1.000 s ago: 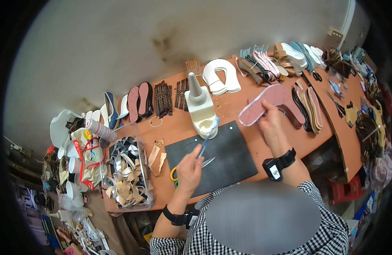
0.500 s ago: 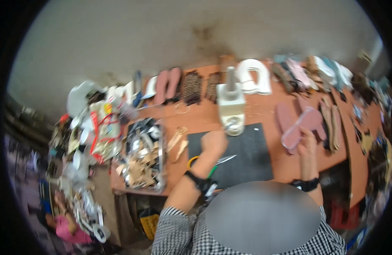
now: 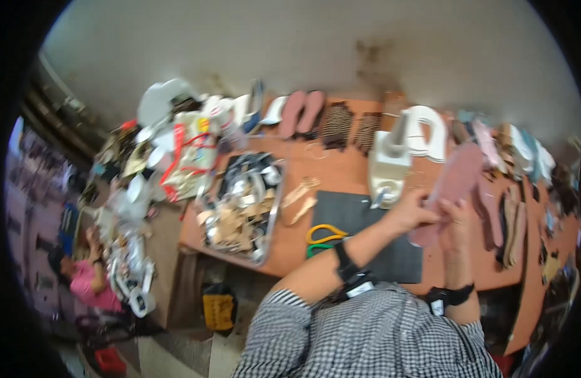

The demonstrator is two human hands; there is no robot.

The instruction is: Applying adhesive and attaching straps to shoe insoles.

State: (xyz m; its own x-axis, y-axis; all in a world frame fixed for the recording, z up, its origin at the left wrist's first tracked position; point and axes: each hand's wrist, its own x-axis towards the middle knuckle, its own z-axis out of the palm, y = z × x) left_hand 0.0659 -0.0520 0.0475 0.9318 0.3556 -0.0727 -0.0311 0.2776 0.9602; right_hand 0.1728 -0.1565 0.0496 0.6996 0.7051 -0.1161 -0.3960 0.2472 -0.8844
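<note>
Risk, judged: the glue pot (image 3: 387, 169) sits just beside the working hands; a nudge could tip it onto the dark mat (image 3: 360, 217). Motion blur limits detail. Left hand (image 3: 411, 214) is closed against the pink sole (image 3: 453, 183), possibly holding a brush; cannot tell. Right hand (image 3: 455, 217) grips the sole's lower edge, above the mat's right end.
</note>
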